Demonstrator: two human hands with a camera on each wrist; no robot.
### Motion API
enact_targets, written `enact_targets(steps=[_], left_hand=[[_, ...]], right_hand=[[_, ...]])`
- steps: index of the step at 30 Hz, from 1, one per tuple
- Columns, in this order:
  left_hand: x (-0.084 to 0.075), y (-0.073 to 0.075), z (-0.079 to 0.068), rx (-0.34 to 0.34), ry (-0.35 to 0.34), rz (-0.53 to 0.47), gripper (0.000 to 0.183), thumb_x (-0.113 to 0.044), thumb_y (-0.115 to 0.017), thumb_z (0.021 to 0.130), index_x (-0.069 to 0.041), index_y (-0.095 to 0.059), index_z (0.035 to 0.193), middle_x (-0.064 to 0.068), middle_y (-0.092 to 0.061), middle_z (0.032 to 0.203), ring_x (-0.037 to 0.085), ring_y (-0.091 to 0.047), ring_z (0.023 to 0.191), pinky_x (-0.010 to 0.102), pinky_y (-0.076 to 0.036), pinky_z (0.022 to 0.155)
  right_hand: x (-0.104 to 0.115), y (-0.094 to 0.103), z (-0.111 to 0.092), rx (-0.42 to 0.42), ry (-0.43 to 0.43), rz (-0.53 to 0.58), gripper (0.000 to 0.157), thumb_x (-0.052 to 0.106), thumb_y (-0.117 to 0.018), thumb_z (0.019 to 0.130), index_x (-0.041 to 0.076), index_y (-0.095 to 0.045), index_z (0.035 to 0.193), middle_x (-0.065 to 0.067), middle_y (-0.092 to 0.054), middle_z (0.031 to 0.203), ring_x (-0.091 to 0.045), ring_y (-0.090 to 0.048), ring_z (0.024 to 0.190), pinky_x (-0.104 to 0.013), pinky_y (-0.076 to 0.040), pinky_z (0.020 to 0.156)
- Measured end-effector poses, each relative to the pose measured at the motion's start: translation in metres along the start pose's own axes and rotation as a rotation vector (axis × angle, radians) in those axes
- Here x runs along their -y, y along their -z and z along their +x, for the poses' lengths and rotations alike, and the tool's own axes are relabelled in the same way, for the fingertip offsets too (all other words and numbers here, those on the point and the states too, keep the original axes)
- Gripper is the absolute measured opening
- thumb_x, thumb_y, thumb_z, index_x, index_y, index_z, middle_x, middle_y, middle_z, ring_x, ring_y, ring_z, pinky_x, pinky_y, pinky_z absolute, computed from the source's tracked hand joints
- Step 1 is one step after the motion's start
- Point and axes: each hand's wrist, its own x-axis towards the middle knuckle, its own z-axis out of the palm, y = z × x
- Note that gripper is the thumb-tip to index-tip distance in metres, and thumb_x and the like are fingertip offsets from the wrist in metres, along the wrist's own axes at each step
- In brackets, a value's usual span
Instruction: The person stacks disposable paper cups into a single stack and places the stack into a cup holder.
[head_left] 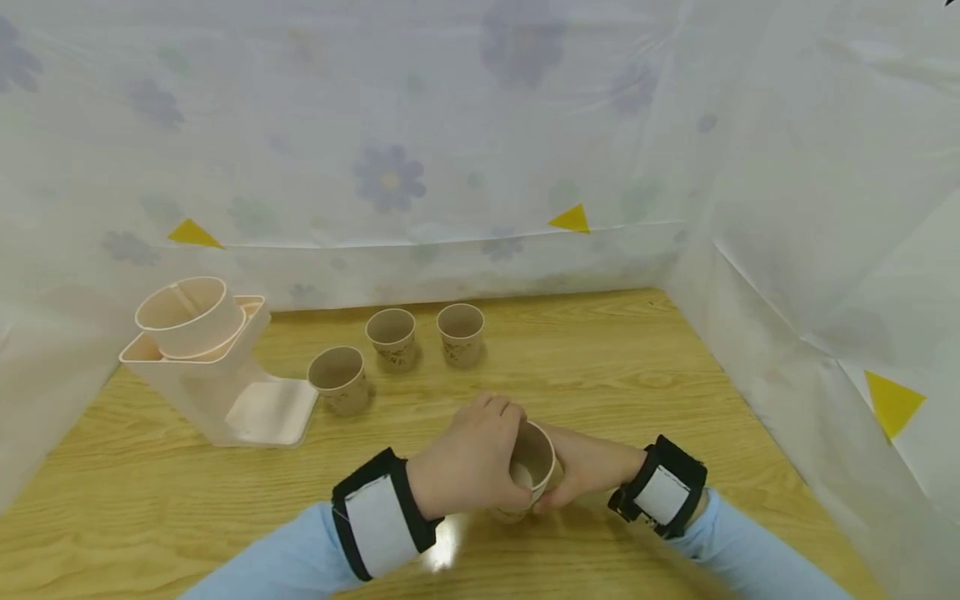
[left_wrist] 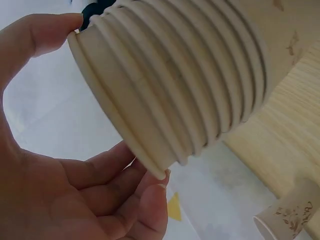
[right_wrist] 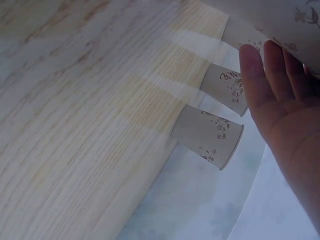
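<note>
A stack of nested beige paper cups [head_left: 534, 454] is between my two hands near the front of the table. In the left wrist view the stack [left_wrist: 185, 75] shows several rims close together. My left hand [head_left: 480, 458] pinches the rim of the top cup, thumb on one side and fingers on the other. Lower on the stack, my right hand [head_left: 588, 461] holds its side with the thumb toward me. Flower prints show on the cup wall by the right fingers [right_wrist: 252, 65] in the right wrist view.
Three printed paper cups stand apart farther back: a left cup [head_left: 341, 387], a middle cup [head_left: 395, 342] and a right cup [head_left: 462, 337]. At left is a cream plastic stand [head_left: 273, 408] with a round container [head_left: 187, 325] on top. Patterned white sheets [head_left: 450, 167] border the wooden table [head_left: 637, 375].
</note>
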Motion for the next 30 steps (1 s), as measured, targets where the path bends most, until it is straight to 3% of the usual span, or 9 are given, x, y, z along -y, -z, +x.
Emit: enact_targets(steps=[3,5,7,9,12,16,19,22,30], left_hand=[[0.004,-0.002,-0.001,0.022,0.032,-0.032,0.064,-0.033,-0.073,0.066,0.006,-0.056,0.114,0.014,-0.062,0.11,0.025,-0.052,0.102,0.039,-0.048,0.086],[0.01,0.001,-0.002,0.037,0.105,-0.076,0.074,-0.041,-0.072,0.07,0.006,-0.053,0.123,0.017,-0.06,0.121,0.029,-0.051,0.111,0.044,-0.046,0.093],[0.024,0.008,-0.003,0.005,0.207,-0.088,0.078,-0.046,-0.07,0.073,0.006,-0.05,0.128,0.02,-0.057,0.127,0.034,-0.048,0.118,0.049,-0.042,0.099],[0.046,0.018,-0.004,-0.065,0.327,-0.06,0.077,-0.049,-0.067,0.075,0.006,-0.051,0.126,0.023,-0.058,0.124,0.039,-0.05,0.115,0.053,-0.042,0.098],[0.091,0.03,-0.007,-0.17,0.5,0.017,0.069,-0.046,-0.064,0.079,0.01,-0.055,0.117,0.029,-0.059,0.116,0.045,-0.051,0.109,0.057,-0.044,0.093],[0.145,0.031,-0.015,-0.167,0.669,0.02,0.065,-0.042,-0.062,0.082,0.016,-0.056,0.111,0.037,-0.056,0.113,0.051,-0.048,0.106,0.059,-0.042,0.093],[0.169,0.024,-0.02,-0.117,0.729,-0.01,0.068,-0.042,-0.063,0.081,0.018,-0.055,0.113,0.04,-0.055,0.115,0.053,-0.046,0.106,0.061,-0.039,0.093],[0.18,0.019,-0.021,-0.109,0.761,-0.04,0.07,-0.04,-0.065,0.08,0.019,-0.052,0.116,0.041,-0.054,0.115,0.055,-0.046,0.106,0.061,-0.042,0.089],[0.188,0.023,-0.025,-0.144,0.82,-0.089,0.07,-0.035,-0.066,0.079,0.019,-0.044,0.118,0.043,-0.05,0.116,0.058,-0.042,0.108,0.061,-0.042,0.089]], right_hand=[[-0.001,-0.001,-0.001,-0.013,-0.026,0.016,0.077,0.018,-0.075,0.076,0.006,-0.033,0.139,-0.015,-0.049,0.133,-0.021,-0.051,0.115,-0.039,-0.047,0.098],[-0.001,-0.001,-0.002,-0.03,-0.038,0.018,0.078,0.018,-0.076,0.074,0.006,-0.034,0.139,-0.015,-0.049,0.133,-0.022,-0.05,0.116,-0.041,-0.046,0.1],[-0.001,-0.001,-0.003,-0.05,-0.04,0.014,0.079,0.018,-0.077,0.073,0.005,-0.035,0.139,-0.016,-0.05,0.133,-0.022,-0.05,0.118,-0.044,-0.043,0.102],[-0.002,-0.001,-0.004,-0.067,-0.033,0.005,0.078,0.017,-0.077,0.072,0.005,-0.037,0.138,-0.016,-0.051,0.132,-0.022,-0.049,0.119,-0.048,-0.04,0.103],[-0.002,0.0,-0.005,-0.078,-0.034,0.005,0.079,0.017,-0.078,0.072,0.006,-0.037,0.138,-0.016,-0.052,0.132,-0.022,-0.048,0.121,-0.052,-0.037,0.104],[-0.003,-0.001,-0.005,-0.077,-0.033,-0.007,0.079,0.018,-0.079,0.071,0.006,-0.038,0.137,-0.016,-0.052,0.131,-0.021,-0.049,0.12,-0.052,-0.037,0.105],[-0.004,-0.003,-0.004,-0.073,-0.018,-0.019,0.079,0.019,-0.079,0.071,0.005,-0.038,0.137,-0.016,-0.053,0.131,-0.021,-0.049,0.12,-0.051,-0.037,0.105],[-0.004,-0.003,-0.003,-0.064,-0.003,-0.017,0.079,0.018,-0.078,0.072,0.005,-0.037,0.138,-0.017,-0.052,0.131,-0.021,-0.049,0.12,-0.051,-0.038,0.105],[-0.004,-0.001,0.001,-0.045,0.008,0.0,0.078,0.017,-0.077,0.073,0.006,-0.036,0.138,-0.017,-0.051,0.132,-0.022,-0.048,0.121,-0.051,-0.037,0.104]])
